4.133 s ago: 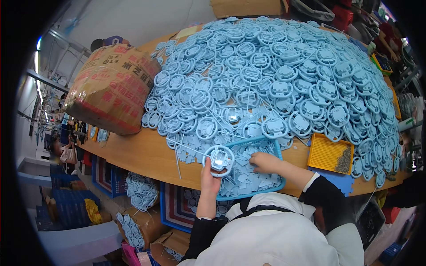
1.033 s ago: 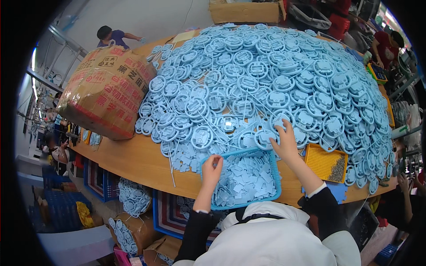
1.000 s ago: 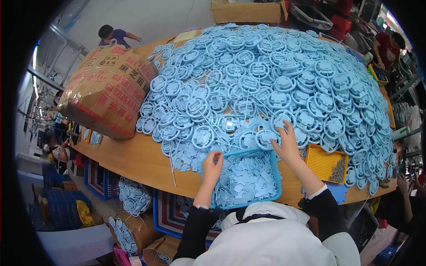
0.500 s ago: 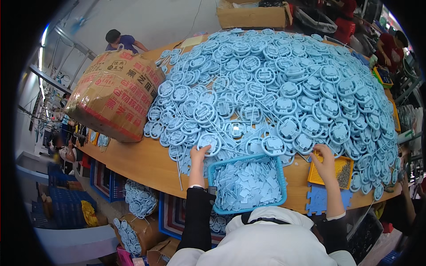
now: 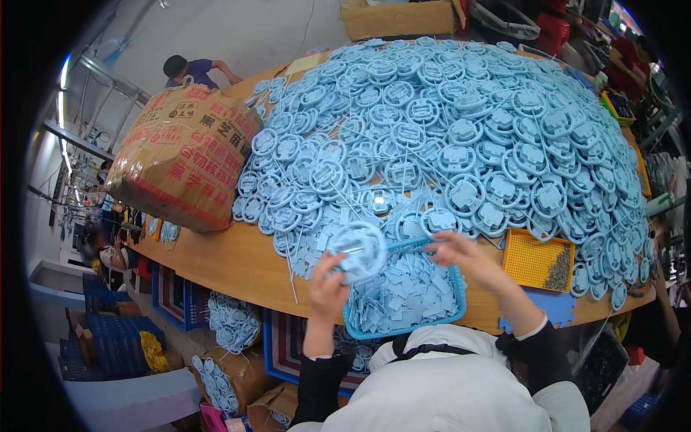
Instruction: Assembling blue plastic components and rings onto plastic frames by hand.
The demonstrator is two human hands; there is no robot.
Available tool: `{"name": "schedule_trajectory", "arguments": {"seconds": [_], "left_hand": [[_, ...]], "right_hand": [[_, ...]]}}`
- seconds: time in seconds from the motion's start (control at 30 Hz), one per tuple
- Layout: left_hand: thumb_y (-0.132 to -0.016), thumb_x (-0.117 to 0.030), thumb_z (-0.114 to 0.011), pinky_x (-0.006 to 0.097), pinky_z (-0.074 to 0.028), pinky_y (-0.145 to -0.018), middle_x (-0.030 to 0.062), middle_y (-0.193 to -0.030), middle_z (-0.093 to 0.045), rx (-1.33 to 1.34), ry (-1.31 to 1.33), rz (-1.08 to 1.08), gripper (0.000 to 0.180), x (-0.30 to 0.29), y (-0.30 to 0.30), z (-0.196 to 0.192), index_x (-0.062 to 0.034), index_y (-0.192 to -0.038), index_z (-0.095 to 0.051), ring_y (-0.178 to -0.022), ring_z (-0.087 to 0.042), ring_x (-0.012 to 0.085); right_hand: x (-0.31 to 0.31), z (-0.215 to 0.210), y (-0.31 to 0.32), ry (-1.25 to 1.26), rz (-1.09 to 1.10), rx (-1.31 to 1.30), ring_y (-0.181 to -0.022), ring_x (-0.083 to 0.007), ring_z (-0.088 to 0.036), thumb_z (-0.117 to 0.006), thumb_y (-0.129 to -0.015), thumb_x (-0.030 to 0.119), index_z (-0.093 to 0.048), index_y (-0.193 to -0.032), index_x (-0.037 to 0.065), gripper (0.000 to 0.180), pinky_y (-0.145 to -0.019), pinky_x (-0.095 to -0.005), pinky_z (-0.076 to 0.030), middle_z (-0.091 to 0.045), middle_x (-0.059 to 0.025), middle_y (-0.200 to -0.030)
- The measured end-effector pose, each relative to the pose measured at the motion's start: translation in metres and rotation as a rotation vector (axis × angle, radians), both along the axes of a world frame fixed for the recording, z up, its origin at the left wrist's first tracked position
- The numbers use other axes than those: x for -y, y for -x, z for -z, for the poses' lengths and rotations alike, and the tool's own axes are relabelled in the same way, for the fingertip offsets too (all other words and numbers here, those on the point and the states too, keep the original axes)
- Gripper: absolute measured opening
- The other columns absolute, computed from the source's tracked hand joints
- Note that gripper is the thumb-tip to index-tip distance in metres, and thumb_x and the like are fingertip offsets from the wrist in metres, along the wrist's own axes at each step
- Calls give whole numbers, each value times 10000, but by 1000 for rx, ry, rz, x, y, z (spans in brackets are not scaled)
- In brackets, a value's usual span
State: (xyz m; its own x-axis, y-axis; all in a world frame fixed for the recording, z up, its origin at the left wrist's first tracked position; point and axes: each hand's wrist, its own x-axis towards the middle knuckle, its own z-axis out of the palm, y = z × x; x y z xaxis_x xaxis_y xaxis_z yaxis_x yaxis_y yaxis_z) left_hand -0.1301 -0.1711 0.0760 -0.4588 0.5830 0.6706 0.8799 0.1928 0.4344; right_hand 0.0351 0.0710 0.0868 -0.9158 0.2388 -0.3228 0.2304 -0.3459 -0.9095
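My left hand (image 5: pixel 327 290) grips a light blue plastic ring (image 5: pixel 358 252) with a flat block in its middle, raised at the left end of a teal basket (image 5: pixel 348 322). The ring is slightly blurred. Above the basket's far right rim hangs my right hand (image 5: pixel 453 252), its fingers drawn together. What they hold, if anything, is too small to make out. Flat light blue plastic pieces (image 5: pixel 410 291) fill the basket. A yellow tray (image 5: pixel 524 261) with small metal parts (image 5: pixel 559 271) stands to the right of my right hand.
A large pile of similar rings with thin rods (image 5: pixel 461 129) covers most of the wooden table (image 5: pixel 209 252). A taped carton (image 5: pixel 187 155) stands at the left. A blue foam mat (image 5: pixel 551 306) lies below the yellow tray. Other people are at the table's far left and right.
My left hand has lifted a ring off the pile's near edge and drawn it closer. The right hand has moved left from the yellow tray to above the basket.
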Motion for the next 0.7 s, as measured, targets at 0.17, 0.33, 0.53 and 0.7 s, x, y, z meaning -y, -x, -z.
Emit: {"name": "schedule_trajectory", "arguments": {"seconds": [0.17,0.33,0.53,0.7], "left_hand": [[-615,-16,-664,442,-432,-884,133,-1135,-519,-214,128,319,268,-28,-30,18,-67,-835,-520,-998,-525,277],[-689,-138,-667,466,-366,-947,150,-1305,-339,628,-219,228,564,-43,-54,16,-88,-1186,-403,-1164,-402,289],[-756,-121,-635,351,-433,-902,109,-1113,-528,1814,-354,251,508,-28,-51,46,-8,-1202,-419,-1039,-529,223],[-803,-62,-586,336,-441,-867,91,-1073,-543,1768,-424,10,376,7,-39,67,-20,-1154,-457,-991,-545,192]], "right_hand": [[43,-6,26,248,-71,59,-939,-170,-546,-619,-816,293,-396,-1204,27,521,-748,-314,-499,-530,-91,-1062],[23,-8,24,153,-51,73,-883,-159,-547,-644,-761,185,-407,-1204,43,522,-672,-296,-485,-530,-73,-1018],[39,13,27,-106,-314,2,-832,-152,-546,-652,-771,315,-466,-1156,3,530,-696,-284,-452,-534,-98,-1038],[37,76,34,-647,-171,14,-794,-238,-579,-630,-773,390,-573,-1030,45,434,-711,-330,-452,-540,-128,-969]]}}
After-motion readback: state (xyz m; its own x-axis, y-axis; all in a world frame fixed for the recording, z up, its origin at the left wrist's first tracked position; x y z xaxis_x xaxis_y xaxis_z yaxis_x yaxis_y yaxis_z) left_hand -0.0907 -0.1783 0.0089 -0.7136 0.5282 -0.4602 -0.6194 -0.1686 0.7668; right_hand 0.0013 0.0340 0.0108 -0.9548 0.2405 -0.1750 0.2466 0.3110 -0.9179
